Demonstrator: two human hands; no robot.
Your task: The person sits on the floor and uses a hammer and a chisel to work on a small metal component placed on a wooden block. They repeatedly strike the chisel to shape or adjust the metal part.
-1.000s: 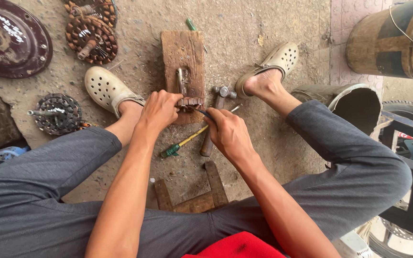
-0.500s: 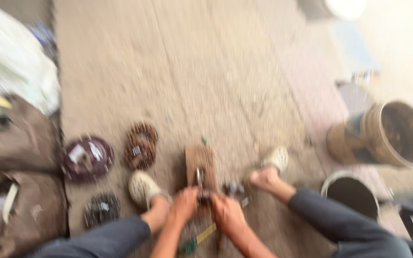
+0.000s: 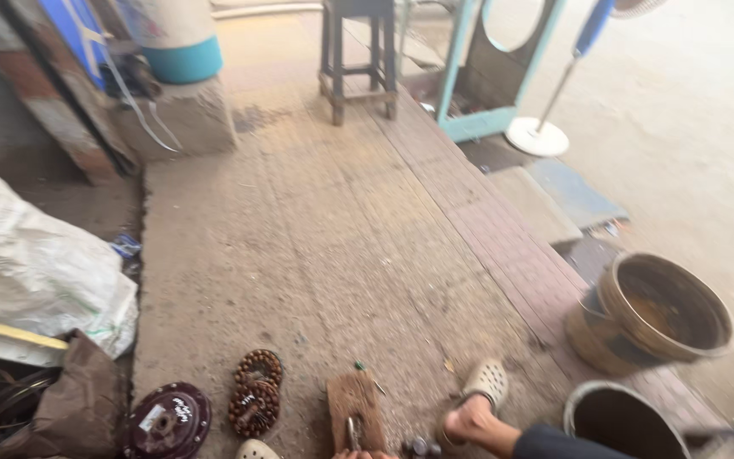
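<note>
— Head view: where are your fingers?

— Only their tips show at the bottom edge, touching the near end of the wooden block on the floor. How far they're open, I cannot tell.

— Around it?

— Rusty sprockets left, my sandalled foot right, and a metal bucket beyond.

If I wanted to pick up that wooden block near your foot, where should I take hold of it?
Grip the wooden block across its two long sides near the far end, coming from above. It lies flat on the ground, and the near end carries a metal part with fingers at it.
</note>
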